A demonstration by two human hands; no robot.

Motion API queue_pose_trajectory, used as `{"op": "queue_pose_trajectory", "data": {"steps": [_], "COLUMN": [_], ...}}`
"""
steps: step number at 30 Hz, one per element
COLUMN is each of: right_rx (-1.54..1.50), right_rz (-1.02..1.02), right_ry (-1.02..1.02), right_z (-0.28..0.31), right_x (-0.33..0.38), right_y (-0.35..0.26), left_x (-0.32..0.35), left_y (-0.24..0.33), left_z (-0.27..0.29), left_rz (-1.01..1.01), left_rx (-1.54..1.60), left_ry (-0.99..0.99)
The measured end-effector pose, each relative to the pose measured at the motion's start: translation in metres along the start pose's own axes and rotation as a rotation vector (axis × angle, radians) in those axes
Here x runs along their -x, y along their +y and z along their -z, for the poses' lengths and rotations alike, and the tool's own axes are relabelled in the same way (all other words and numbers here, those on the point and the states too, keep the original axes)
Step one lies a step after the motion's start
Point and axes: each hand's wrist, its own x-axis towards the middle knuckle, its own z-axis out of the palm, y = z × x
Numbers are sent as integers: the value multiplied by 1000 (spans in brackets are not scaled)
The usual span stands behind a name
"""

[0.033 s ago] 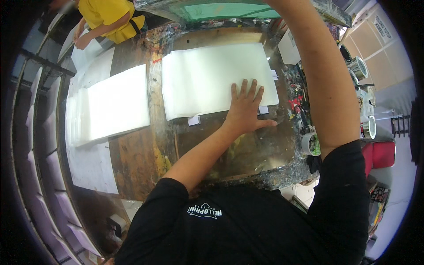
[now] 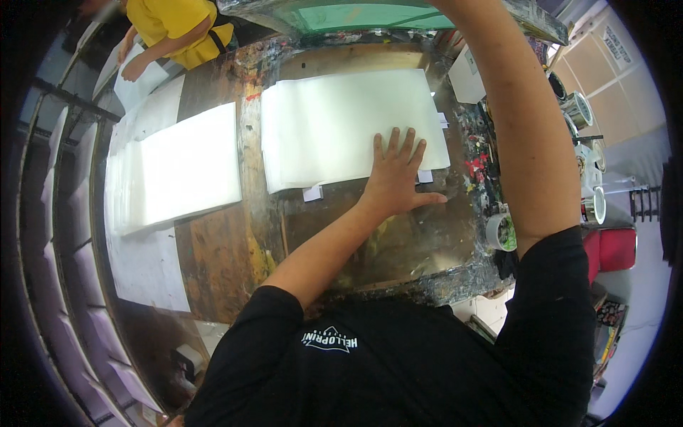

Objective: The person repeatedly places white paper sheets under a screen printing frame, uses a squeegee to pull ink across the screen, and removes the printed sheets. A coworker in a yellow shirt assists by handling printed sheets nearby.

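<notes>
My left hand (image 2: 393,171) lies flat with fingers spread on the lower right part of a white paper sheet (image 2: 327,121). The thumb points right, off the paper's edge and over the brown board (image 2: 384,249). Small white paper tabs (image 2: 313,193) stick out from the sheet's near and right edges. My right forearm (image 2: 533,135) stretches up past the right side toward the raised screen-printing frame (image 2: 263,18) with green mesh. The right hand itself is cut off by the top edge.
A stack of white sheets (image 2: 188,167) lies left of the board. Beyond it, a person in yellow (image 2: 171,28) handles paper. Racks (image 2: 89,213) stand far left. A tape roll (image 2: 500,232) sits at the table's right edge; paint cans (image 2: 578,110) and a red chair (image 2: 612,249) are farther right.
The person in yellow's hands and the paper near them have shifted slightly. My left hand and right arm have stayed in place.
</notes>
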Motion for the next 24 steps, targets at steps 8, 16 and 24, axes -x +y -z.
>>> {"op": "queue_pose_trajectory", "data": {"steps": [8,16,24], "right_rx": [27,-95,-14], "right_rz": [-33,81,154], "right_ry": [46,140,-110], "right_z": [-4,-15,-74], "right_x": [-3,24,152], "right_y": [2,-11,-4], "left_x": [-2,19,73], "left_y": [0,-41,-69], "left_z": [0,94,163], "left_rz": [16,482,453], "left_rx": [16,541,939], "left_ry": [23,386,329]}}
